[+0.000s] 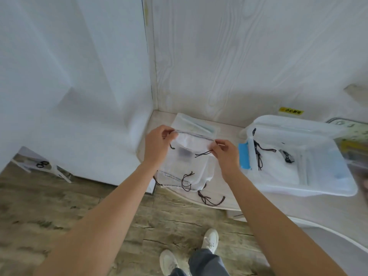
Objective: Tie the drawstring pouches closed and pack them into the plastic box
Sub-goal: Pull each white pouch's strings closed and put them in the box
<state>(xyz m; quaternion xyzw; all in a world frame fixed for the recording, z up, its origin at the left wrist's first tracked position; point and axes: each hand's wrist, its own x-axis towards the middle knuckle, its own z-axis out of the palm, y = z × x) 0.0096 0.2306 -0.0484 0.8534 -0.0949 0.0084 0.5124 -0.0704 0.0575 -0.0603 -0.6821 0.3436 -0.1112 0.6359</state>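
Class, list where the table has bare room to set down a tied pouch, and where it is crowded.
Bare: table strip between the pouch pile and plastic box, and the edge before the box. Crowded: the corner under both hands, and inside the box.

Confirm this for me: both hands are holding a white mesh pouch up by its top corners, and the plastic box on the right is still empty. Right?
Not quite. The head view shows the plastic box already holds white pouches with dark drawstrings. The rest stands: the left hand and right hand pinch the top corners of a white mesh pouch, held up.

White pouch (pixel 191 156) (dark cords (pixel 203 153)); clear box (pixel 318 188).
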